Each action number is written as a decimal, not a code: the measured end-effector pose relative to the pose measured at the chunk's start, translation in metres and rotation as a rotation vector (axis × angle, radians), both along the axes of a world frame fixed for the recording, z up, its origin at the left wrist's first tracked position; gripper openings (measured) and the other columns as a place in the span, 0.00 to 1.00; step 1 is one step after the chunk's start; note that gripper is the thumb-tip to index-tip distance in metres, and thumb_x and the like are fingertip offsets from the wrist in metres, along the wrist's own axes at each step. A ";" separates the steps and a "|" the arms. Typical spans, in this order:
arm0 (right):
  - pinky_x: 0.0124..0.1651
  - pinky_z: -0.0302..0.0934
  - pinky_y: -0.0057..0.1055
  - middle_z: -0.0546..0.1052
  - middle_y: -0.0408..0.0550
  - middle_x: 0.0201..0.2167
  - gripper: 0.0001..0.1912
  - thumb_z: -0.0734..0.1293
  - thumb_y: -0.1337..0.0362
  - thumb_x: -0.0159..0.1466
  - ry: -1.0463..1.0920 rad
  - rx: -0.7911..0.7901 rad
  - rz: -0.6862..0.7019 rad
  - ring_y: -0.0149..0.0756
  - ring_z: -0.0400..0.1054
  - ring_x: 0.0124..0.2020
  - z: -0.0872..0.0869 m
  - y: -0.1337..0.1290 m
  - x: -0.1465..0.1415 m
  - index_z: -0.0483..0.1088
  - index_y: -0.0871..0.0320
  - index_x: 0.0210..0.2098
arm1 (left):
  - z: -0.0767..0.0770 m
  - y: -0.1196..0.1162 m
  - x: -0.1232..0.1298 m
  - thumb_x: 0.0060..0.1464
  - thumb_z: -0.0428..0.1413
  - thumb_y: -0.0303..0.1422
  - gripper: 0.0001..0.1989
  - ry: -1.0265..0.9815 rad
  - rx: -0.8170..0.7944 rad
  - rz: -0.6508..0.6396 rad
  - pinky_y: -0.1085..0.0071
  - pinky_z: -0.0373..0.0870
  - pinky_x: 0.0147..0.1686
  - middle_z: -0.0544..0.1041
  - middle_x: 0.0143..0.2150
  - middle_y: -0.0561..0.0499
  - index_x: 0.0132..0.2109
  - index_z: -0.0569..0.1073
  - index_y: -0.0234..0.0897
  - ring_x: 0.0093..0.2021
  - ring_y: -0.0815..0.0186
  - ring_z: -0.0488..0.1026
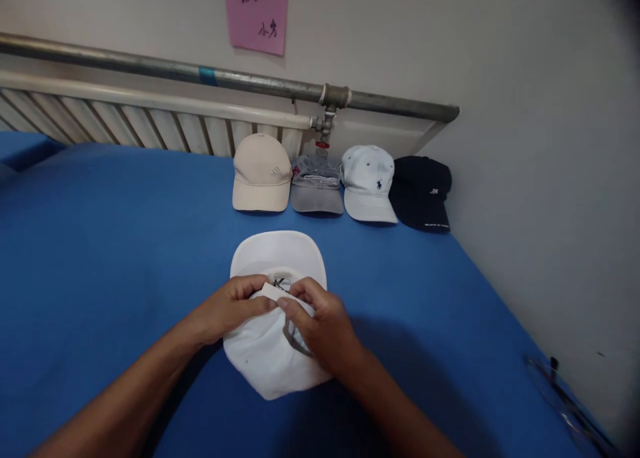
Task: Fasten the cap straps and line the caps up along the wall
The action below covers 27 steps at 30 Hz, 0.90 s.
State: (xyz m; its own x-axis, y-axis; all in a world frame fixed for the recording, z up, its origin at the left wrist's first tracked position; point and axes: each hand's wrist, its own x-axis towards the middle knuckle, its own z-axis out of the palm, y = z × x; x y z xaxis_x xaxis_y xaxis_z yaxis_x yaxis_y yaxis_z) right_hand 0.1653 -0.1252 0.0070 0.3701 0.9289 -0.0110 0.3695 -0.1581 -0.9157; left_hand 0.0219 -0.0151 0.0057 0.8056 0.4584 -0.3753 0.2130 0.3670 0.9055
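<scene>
Both hands meet at the white strap [271, 291] of a white cap [270, 375]. The left hand [233, 311] pinches its left part between thumb and fingers; the right hand [327, 325] grips farther along, thumb on top, fingers curled behind.

The strap looks to be in the middle of being handled: it is raised between the fingertips, and whether its ends are fastened cannot be told, as the fingers cover them. The cap is still to be let go of, and it lies apart from the row beyond the hands.

The cap is plain, soft and a little creased, its crown slack and bulging toward the wrists. Its rounded brim [280, 250] points away, just beyond the fingertips, and a dark-marked label [283, 283] shows inside, between the hands. Part of the back opening shows beside the right fingers.

Under the hands spreads a blue surface [125, 245]. Farther out, side by side with brims toward the hands, sit a beige cap [260, 168], a grey cap [317, 197], a pale cap [367, 178] and a black cap [423, 191], all set down and untouched.
</scene>
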 end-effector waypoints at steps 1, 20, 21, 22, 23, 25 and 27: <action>0.33 0.55 0.28 0.70 0.40 0.24 0.07 0.66 0.60 0.60 -0.020 -0.001 0.002 0.32 0.63 0.28 0.001 -0.001 0.000 0.65 0.54 0.27 | 0.001 -0.001 0.001 0.45 0.63 0.36 0.11 -0.001 -0.003 0.005 0.78 0.54 0.20 0.66 0.22 0.58 0.29 0.70 0.35 0.20 0.75 0.60; 0.16 0.36 0.21 0.60 0.32 0.14 0.14 0.71 0.57 0.51 0.856 -0.054 -0.043 0.18 0.43 0.13 0.012 0.003 0.012 0.64 0.57 0.24 | -0.001 0.011 -0.007 0.36 0.71 0.39 0.16 -0.099 -0.214 0.163 0.78 0.58 0.20 0.74 0.21 0.54 0.29 0.78 0.33 0.19 0.74 0.65; 0.16 0.35 0.21 0.62 0.33 0.15 0.14 0.72 0.58 0.51 0.872 -0.059 -0.036 0.17 0.43 0.13 0.012 0.003 0.013 0.63 0.58 0.24 | -0.002 0.011 -0.008 0.36 0.71 0.39 0.16 -0.114 -0.217 0.164 0.78 0.59 0.20 0.74 0.21 0.54 0.29 0.78 0.33 0.19 0.74 0.66; 0.16 0.34 0.21 0.63 0.33 0.16 0.14 0.72 0.58 0.50 0.886 -0.066 -0.024 0.17 0.44 0.13 0.012 0.003 0.013 0.64 0.58 0.24 | -0.003 0.012 -0.009 0.36 0.71 0.40 0.16 -0.128 -0.218 0.162 0.78 0.60 0.20 0.74 0.22 0.54 0.28 0.78 0.33 0.20 0.74 0.66; 0.16 0.34 0.21 0.64 0.34 0.17 0.14 0.72 0.58 0.50 0.898 -0.077 -0.013 0.17 0.44 0.13 0.012 0.004 0.014 0.64 0.58 0.25 | -0.004 0.012 -0.010 0.36 0.71 0.40 0.16 -0.142 -0.218 0.154 0.78 0.60 0.21 0.75 0.22 0.53 0.28 0.78 0.33 0.20 0.74 0.66; 0.17 0.33 0.21 0.63 0.33 0.16 0.14 0.73 0.58 0.49 0.920 -0.104 0.006 0.16 0.44 0.13 0.011 0.004 0.015 0.64 0.58 0.26 | -0.006 0.012 -0.011 0.37 0.71 0.40 0.16 -0.170 -0.224 0.138 0.78 0.61 0.21 0.75 0.22 0.53 0.28 0.78 0.33 0.20 0.74 0.67; 0.17 0.33 0.20 0.62 0.32 0.16 0.14 0.73 0.59 0.49 0.937 -0.129 0.019 0.16 0.44 0.13 0.011 0.004 0.015 0.65 0.58 0.26 | -0.007 0.012 -0.012 0.37 0.71 0.39 0.15 -0.196 -0.242 0.120 0.79 0.61 0.21 0.76 0.23 0.53 0.29 0.79 0.33 0.20 0.74 0.68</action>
State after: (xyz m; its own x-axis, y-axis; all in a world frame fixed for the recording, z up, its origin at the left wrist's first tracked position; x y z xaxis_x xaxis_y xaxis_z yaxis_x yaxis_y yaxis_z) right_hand 0.1799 -0.1209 0.0183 0.1436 0.9053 -0.3997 -0.5043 -0.2806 -0.8167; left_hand 0.0102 -0.0031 -0.0009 0.8188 0.4709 -0.3285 -0.0143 0.5886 0.8083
